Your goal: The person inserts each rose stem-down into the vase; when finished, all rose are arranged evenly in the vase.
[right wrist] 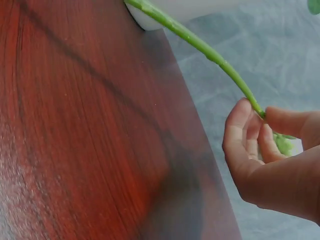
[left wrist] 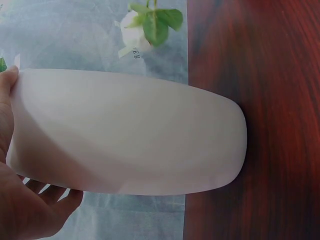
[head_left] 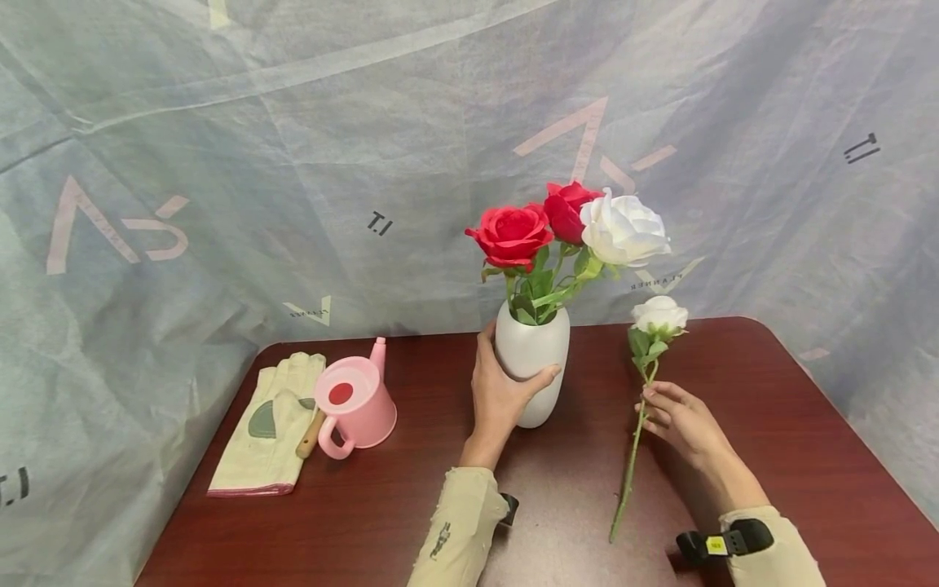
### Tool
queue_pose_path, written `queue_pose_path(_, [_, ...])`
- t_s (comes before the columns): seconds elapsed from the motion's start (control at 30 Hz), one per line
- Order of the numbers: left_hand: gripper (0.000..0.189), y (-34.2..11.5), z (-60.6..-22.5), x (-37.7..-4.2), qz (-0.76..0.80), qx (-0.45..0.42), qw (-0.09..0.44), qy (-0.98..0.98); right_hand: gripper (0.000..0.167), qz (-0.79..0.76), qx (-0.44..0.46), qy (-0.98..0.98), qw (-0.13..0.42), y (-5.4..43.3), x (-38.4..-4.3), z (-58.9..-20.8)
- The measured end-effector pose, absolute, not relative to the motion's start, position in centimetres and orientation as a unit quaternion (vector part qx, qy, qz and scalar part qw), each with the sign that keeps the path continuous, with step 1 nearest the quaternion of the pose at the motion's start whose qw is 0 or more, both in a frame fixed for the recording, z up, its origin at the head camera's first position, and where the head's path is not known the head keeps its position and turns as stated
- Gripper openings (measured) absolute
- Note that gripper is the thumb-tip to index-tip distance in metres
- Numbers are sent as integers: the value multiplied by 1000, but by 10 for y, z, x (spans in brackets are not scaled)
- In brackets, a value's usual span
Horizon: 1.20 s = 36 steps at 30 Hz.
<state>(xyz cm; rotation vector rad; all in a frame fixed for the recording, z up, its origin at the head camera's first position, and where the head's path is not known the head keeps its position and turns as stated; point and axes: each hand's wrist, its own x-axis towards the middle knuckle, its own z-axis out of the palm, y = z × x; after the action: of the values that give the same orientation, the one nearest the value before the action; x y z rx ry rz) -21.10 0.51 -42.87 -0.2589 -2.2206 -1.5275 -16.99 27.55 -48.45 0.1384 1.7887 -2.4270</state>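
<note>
A white vase (head_left: 533, 350) stands on the table, holding two red roses (head_left: 511, 235) and a white rose (head_left: 623, 228). My left hand (head_left: 501, 399) grips the vase round its side, thumb across the front; the left wrist view shows the smooth vase (left wrist: 135, 132) with fingers curled behind it. To the right, my right hand (head_left: 685, 424) pinches the green stem of a second white rose (head_left: 660, 316), its bloom up and the stem's lower end pointing down toward me. In the right wrist view the stem (right wrist: 200, 47) passes between thumb and fingertips, above the table.
On the left of the dark red table (head_left: 411, 505) stand a pink watering can (head_left: 359, 408) and, beside it, cream gloves (head_left: 267, 432) with a wooden-handled tool (head_left: 310, 436). A grey printed sheet (head_left: 293, 163) hangs behind the table.
</note>
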Motion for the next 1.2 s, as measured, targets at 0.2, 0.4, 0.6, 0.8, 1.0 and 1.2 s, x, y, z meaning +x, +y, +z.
queue_pose_path(0.2, [95, 5, -430, -212, -550, -92, 214, -802, 15, -845, 18, 532, 42, 278, -168, -483])
queue_pose_path(0.4, [95, 6, -428, -212, -552, -89, 212, -802, 18, -859, -21, 511, 32, 277, -168, -479])
queue_pose_path(0.6, [95, 6, -429, -211, -555, -91, 209, -800, 21, -878, -79, 471, 23, 273, -167, -471])
queue_pose_path(0.8, [96, 6, -429, -212, -553, -86, 203, -803, 30, -906, -141, 400, 14, 270, -164, -462])
queue_pose_path(1.0, [96, 5, -428, -211, -557, -92, 208, -799, 34, -922, -206, 328, -2, 274, -159, -446])
queue_pose_path(1.2, [95, 5, -428, -211, -556, -93, 210, -799, 38, -939, -260, 225, -19, 279, -155, -425])
